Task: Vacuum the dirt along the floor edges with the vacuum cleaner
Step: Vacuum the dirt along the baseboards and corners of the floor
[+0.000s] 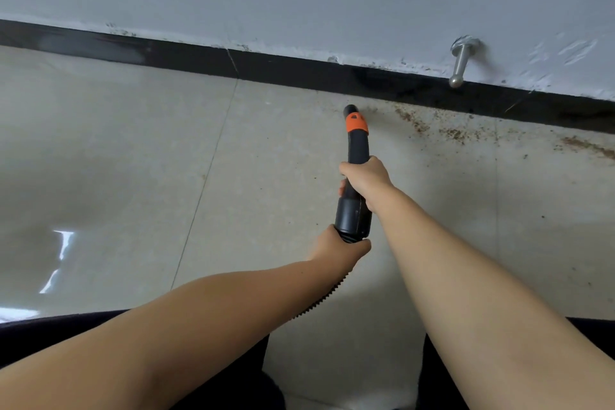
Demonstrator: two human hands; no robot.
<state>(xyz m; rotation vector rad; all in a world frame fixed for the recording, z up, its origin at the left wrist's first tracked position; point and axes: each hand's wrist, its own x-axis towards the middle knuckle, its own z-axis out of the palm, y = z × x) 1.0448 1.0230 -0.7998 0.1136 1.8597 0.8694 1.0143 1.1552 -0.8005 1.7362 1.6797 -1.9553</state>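
Floor [133,143] left of the nozzle [351,110] looks clean; dirt [456,133] remains toward three o'clock. Wand [357,156] is gripped by right hand [366,176], hose [327,296] end by left hand [336,248].

Bare forearms and dark clothing

No sleeves are seen on either forearm; dark trousers [66,336] are seen along the frame's lower edge.
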